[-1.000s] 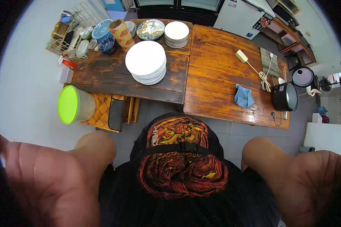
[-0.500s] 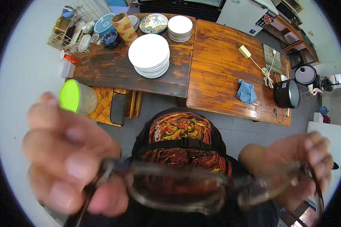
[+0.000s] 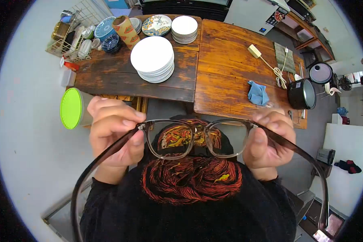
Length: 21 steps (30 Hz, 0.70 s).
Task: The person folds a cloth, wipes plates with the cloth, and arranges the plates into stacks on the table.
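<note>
A pair of eyeglasses (image 3: 169, 157) with a dark upper rim and clear lower rims is held up in front of my black printed shirt. Its temples are unfolded and curve back toward the camera on both sides. My left hand (image 3: 115, 135) pinches the left hinge corner between thumb and fingers. At the opposite hinge, my right hand (image 3: 272, 139) grips the frame the same way, thumb toward me. Through the lenses the shirt's red and yellow print shows.
Ahead stands a wooden table (image 3: 226, 72) with a tall stack of white plates (image 3: 153, 56), a blue cloth (image 3: 258, 93), a black rice cooker (image 3: 301, 94) and a power strip (image 3: 254, 51). A lime-lidded bucket (image 3: 71, 109) is at the left, below a dish rack (image 3: 70, 44).
The eyeglasses have moved away from the camera, forward and up in the view, with both hands still on them. The hands are now closer together and sharp instead of blurred.
</note>
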### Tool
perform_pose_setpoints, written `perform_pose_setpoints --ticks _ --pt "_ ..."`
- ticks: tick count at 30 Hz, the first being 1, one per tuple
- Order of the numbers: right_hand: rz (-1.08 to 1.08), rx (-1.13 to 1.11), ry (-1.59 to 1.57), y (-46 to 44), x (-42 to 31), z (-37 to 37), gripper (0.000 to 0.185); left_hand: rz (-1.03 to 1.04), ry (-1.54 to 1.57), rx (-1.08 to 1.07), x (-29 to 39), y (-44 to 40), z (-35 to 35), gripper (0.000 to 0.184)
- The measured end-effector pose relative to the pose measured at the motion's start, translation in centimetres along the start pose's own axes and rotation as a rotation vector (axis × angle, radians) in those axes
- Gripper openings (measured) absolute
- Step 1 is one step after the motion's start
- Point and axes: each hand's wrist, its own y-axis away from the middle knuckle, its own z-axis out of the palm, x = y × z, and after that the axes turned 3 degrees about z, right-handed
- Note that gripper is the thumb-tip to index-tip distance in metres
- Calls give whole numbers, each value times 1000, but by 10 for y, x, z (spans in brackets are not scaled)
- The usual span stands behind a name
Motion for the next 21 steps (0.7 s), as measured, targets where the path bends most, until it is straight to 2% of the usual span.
perform_pose_setpoints --ticks 3,6,8,10,13,16,19,21 --pt "61 51 1 4 7 10 23 -2 8 14 -6 11 2 16" --pt "64 -17 86 10 27 18 21 -158 -27 -36 -13 27 1 15" --pt "172 -117 175 30 49 17 17 -204 -46 -48 -24 47 -1 15" --pt "264 -192 232 62 86 4 15 -318 -241 -77 -51 92 -8 14" --pt "737 -317 410 134 146 -25 20 -508 -472 -128 -92 174 -27 14" --pt "1118 -354 606 259 187 -79 34 -853 -596 -275 -96 266 -63 12" --pt "1473 -486 692 365 185 -129 33 -1290 -696 -588 -78 383 -98 13" --pt "1657 -566 693 404 168 -152 33 -1550 -694 -783 -59 457 -111 13"
